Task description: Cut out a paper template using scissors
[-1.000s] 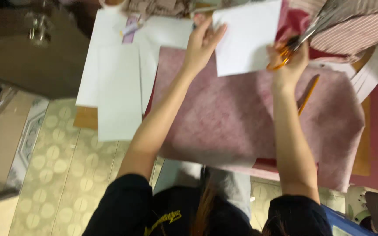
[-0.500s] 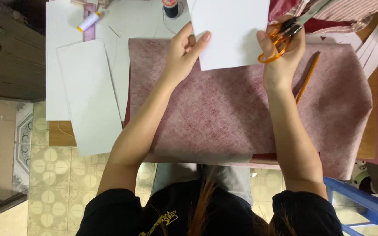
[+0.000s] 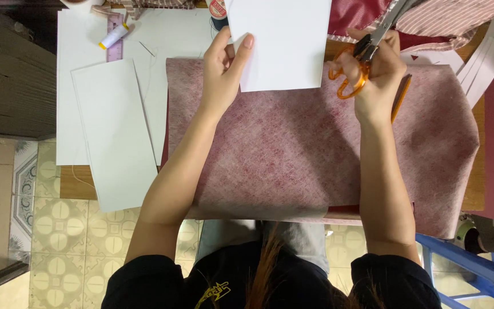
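Observation:
My left hand [image 3: 224, 71] pinches the left edge of a white paper sheet [image 3: 284, 43] held above a pinkish-red patterned fabric [image 3: 310, 149] spread over the table. My right hand [image 3: 375, 74] grips orange-handled scissors [image 3: 361, 63], whose metal blades point up and to the right, away from the sheet's right edge. A yellow pencil [image 3: 400, 97] lies on the fabric just right of that hand.
Several white paper sheets [image 3: 110, 126] lie at the left, with a small glue tube [image 3: 114, 36] and a purple ruler [image 3: 114, 40] on them. White strips [image 3: 487, 54] and striped cloth [image 3: 464, 17] sit at the top right. A blue stool [image 3: 475, 274] stands on the tiled floor [image 3: 52, 229].
The view has shifted, so hands and table sit further right and lower in frame. Both hands keep their hold on the sheet and scissors.

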